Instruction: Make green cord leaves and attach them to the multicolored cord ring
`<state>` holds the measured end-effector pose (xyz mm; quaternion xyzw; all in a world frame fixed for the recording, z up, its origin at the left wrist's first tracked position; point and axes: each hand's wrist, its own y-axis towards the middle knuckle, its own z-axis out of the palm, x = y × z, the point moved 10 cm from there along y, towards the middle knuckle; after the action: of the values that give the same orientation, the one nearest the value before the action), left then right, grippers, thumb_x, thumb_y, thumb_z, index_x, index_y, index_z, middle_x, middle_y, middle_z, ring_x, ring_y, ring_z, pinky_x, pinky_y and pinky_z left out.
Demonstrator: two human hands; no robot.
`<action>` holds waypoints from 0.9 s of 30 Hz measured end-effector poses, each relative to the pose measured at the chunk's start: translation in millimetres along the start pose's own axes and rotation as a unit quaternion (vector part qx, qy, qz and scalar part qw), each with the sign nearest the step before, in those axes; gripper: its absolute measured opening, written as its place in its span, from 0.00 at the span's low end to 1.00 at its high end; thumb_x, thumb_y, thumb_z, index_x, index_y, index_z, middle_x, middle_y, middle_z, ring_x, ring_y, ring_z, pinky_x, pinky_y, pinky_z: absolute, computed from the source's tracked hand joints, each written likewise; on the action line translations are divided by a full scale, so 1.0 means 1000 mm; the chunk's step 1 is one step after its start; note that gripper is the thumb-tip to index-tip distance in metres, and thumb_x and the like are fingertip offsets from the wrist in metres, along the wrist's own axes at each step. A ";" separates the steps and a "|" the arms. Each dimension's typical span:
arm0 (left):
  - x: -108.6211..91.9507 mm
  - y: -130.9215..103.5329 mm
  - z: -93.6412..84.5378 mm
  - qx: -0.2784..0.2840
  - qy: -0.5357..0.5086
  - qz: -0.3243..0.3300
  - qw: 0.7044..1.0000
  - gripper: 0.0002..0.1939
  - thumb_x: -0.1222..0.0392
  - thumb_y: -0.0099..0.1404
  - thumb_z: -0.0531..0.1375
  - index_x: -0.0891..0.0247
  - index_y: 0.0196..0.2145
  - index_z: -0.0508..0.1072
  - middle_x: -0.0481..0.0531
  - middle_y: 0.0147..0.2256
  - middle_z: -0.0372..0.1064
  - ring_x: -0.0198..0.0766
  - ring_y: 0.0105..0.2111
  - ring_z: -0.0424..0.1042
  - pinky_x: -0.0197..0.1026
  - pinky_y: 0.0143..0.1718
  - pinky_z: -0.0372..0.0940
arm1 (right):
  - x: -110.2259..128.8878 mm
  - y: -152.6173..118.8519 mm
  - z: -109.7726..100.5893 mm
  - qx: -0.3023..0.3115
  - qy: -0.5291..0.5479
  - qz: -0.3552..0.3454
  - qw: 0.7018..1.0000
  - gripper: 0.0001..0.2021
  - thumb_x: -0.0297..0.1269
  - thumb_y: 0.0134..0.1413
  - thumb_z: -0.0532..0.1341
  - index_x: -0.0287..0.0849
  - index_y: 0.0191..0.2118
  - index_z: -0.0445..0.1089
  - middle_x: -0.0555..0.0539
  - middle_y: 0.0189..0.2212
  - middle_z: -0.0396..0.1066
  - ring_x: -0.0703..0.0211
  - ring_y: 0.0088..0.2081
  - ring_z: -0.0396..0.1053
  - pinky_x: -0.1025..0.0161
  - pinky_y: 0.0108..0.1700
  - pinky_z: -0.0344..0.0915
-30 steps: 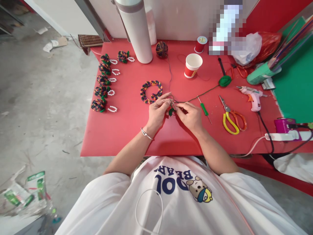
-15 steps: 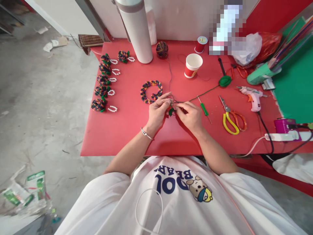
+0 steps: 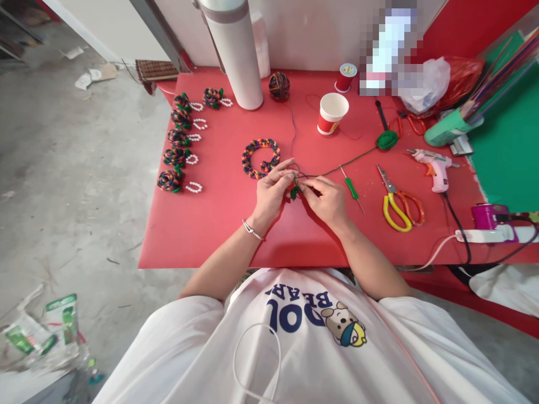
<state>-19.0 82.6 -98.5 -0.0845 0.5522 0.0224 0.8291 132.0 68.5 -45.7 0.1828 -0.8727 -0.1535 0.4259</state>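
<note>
My left hand [image 3: 273,189] pinches a small green yarn piece [image 3: 293,192] over the red table [image 3: 202,230]. Close on its right, my right hand [image 3: 326,197] has thumb and forefinger pressed together at the same piece. Green yarn runs from between the hands to a green yarn ball [image 3: 387,139]. A multicoloured braided strip [image 3: 248,152] lies curled just beyond my left hand, and a thin strand leads up to a multicoloured yarn ball [image 3: 279,86]. The green-handled crochet hook [image 3: 351,188] lies right of my right hand.
Several yarn flowers [image 3: 169,180] with white bead loops line the left side. A white bottle [image 3: 236,56] and paper cup [image 3: 332,114] stand at the back. Scissors [image 3: 397,207], a pink glue gun [image 3: 438,171], a pen holder [image 3: 448,128] and a power strip [image 3: 480,235] are on the right.
My right hand has shifted very slightly left, closer to my left hand. The green piece has turned a little between the fingers.
</note>
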 end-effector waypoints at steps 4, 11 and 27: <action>-0.001 0.000 0.000 0.001 -0.004 0.006 1.000 0.07 0.58 0.57 0.71 0.65 0.30 0.83 0.60 0.64 0.72 0.25 0.27 0.71 0.29 0.20 0.63 | -0.001 0.000 0.001 0.008 -0.011 0.005 1.000 0.08 0.39 0.69 0.64 0.47 0.43 0.83 0.46 0.37 0.85 0.57 0.38 0.81 0.61 0.43 0.75; 0.000 0.000 -0.002 0.000 0.008 0.008 1.000 0.08 0.57 0.58 0.72 0.64 0.32 0.85 0.60 0.66 0.70 0.23 0.24 0.69 0.30 0.18 0.63 | 0.000 0.000 0.001 0.012 -0.009 0.002 1.000 0.09 0.39 0.70 0.63 0.47 0.44 0.83 0.46 0.37 0.84 0.57 0.38 0.80 0.61 0.43 0.74; -0.001 0.001 -0.001 0.008 0.035 0.018 0.999 0.10 0.54 0.60 0.71 0.65 0.31 0.83 0.61 0.67 0.69 0.25 0.25 0.70 0.31 0.17 0.63 | -0.001 -0.001 0.003 0.018 -0.011 0.002 1.000 0.11 0.39 0.70 0.62 0.46 0.44 0.83 0.46 0.35 0.83 0.57 0.37 0.78 0.61 0.42 0.72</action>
<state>-20.6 83.3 -97.9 -0.0687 0.5824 0.0297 0.8094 130.1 68.1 -48.4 0.1872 -0.8804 -0.1389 0.4131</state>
